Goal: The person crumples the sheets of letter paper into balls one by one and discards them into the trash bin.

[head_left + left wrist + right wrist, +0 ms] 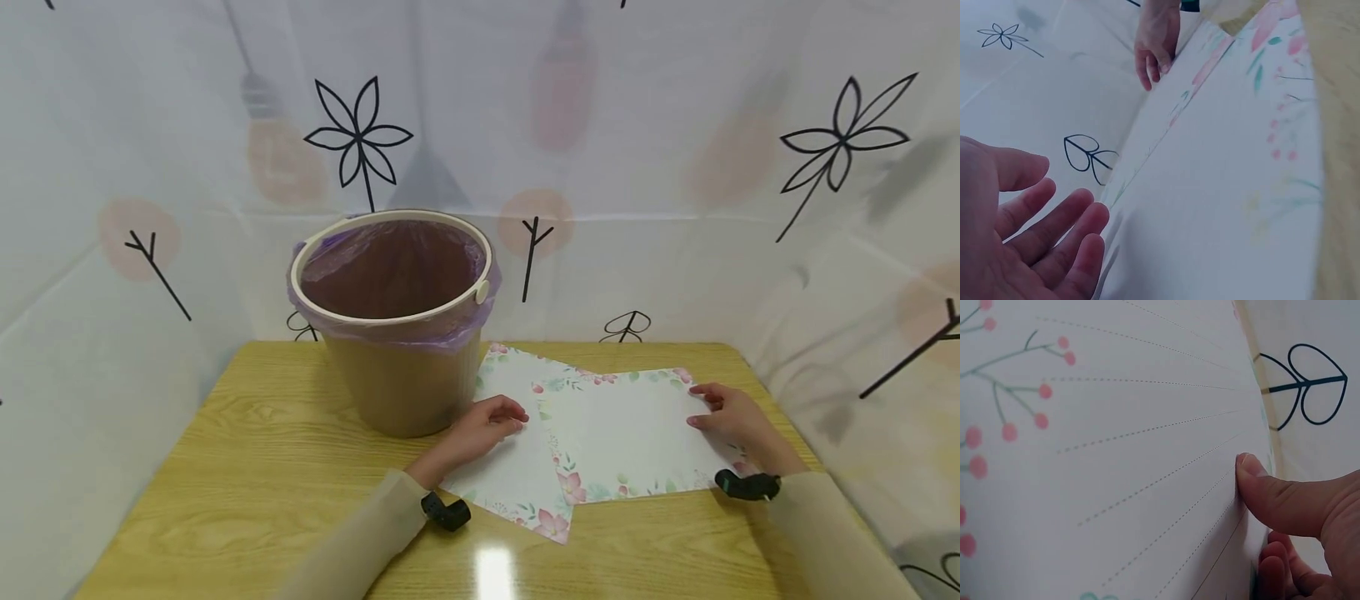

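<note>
Two sheets of flower-bordered writing paper overlap on the table. The upper sheet (622,437) has dotted ruled lines in the right wrist view and covers part of the lower sheet (510,475). At the upper sheet's right edge, my right hand (742,425) pinches the paper. Its thumb (1257,478) lies on the printed face, while the other fingers are partly hidden behind the edge. My left hand (480,433) is over the lower sheet, beside the bin, with loosely bent fingers (1063,219) and nothing in them.
A beige bin (408,383) lined with a purple plastic bag (450,333) stands at the table's back left. Behind the wooden table (247,467) hangs a patterned white cloth (637,167), which also runs along both sides.
</note>
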`<state>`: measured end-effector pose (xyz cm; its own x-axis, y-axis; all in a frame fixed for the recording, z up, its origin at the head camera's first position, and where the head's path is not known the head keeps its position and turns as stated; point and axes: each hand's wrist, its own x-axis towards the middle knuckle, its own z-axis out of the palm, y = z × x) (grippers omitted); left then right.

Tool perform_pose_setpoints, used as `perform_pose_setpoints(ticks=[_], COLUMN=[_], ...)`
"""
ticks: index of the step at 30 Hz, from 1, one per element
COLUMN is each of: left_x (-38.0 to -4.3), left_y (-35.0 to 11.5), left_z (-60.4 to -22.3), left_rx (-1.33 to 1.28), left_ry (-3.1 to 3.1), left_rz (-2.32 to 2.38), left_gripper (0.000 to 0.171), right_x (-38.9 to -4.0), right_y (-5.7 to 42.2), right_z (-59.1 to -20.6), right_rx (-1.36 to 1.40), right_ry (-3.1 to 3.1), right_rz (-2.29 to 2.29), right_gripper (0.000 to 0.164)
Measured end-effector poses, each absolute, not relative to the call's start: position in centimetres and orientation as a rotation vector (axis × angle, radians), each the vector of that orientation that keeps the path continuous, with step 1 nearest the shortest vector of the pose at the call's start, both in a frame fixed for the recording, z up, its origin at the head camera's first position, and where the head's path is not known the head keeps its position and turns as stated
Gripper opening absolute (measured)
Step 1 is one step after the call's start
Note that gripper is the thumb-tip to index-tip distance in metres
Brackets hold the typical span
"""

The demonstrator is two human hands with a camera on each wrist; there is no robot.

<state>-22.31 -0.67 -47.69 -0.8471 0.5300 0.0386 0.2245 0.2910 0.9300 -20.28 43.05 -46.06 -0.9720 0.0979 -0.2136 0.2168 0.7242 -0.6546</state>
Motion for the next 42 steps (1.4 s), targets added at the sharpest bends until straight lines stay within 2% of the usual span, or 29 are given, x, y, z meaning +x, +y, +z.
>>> perform_pose_setpoints(ticks=[11,20,27,42], left_x=[-23.7,-24.3,-24.3,-23.5], left_y=[2.8,2.2,2.1,2.3], left_z=[-48.3,-49.0,-48.9,-48.3], left_rx=[0.785,0.79,0.802,0.708], left_ry=[2.386,2.383,2.338,2.327], left_rz=[1.457,1.432,1.464,1.47], left_gripper=[0.016,0.016,0.017,0.028], right_x=[-20.5,-20.8,-20.5,-18.1], right_y=[43.0,42.0,42.4,38.9], right_z=[-46.4,-46.0,-45.9,-44.8], right_rx=[0.258,0.255,0.081,-0.107], right_ry=[2.782,2.746,2.767,2.581], right_rz=[-1.058,-1.085,-1.072,-1.371], right_gripper=[0.071,0.074,0.078,0.064])
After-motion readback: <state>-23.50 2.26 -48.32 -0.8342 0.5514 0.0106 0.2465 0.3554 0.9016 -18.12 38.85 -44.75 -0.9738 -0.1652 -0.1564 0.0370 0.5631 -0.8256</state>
